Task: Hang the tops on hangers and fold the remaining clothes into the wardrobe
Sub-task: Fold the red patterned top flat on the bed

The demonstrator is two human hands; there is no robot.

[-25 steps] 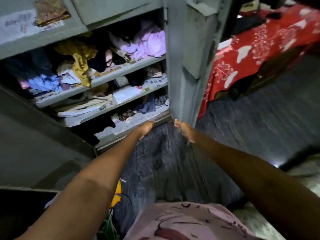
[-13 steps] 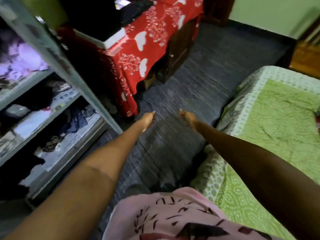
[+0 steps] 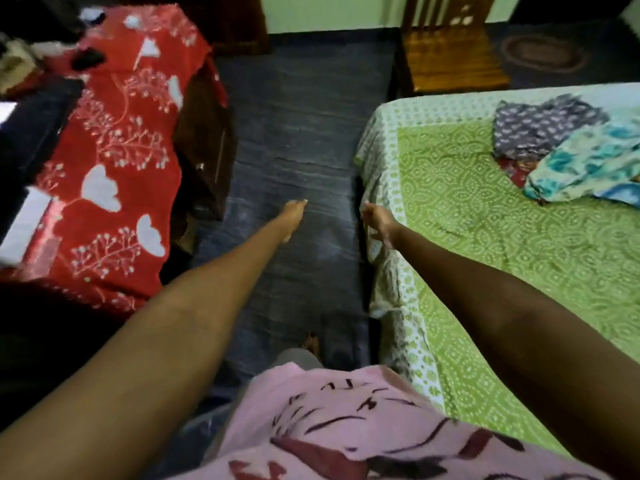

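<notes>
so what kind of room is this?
Most likely a home bedroom: a bed under a green patterned sheet with loose clothes piled on it, a wooden chair by the wall, and a table under a red floral cloth.

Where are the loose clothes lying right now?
In the head view, the crumpled pile of printed clothes lies at far right on the green patterned bedspread, below the wooden chair.

1. Red floral cloth (image 3: 114,161) covered a table at left, w/ dark items on top, blurred.
2. Green patterned bedsheet (image 3: 491,216) lay over the bed at right.
3. Dark grey floor (image 3: 294,133) ran btwn table & bed.
4. Wooden chair (image 3: 450,60) stood beyond the bed's far edge.
</notes>
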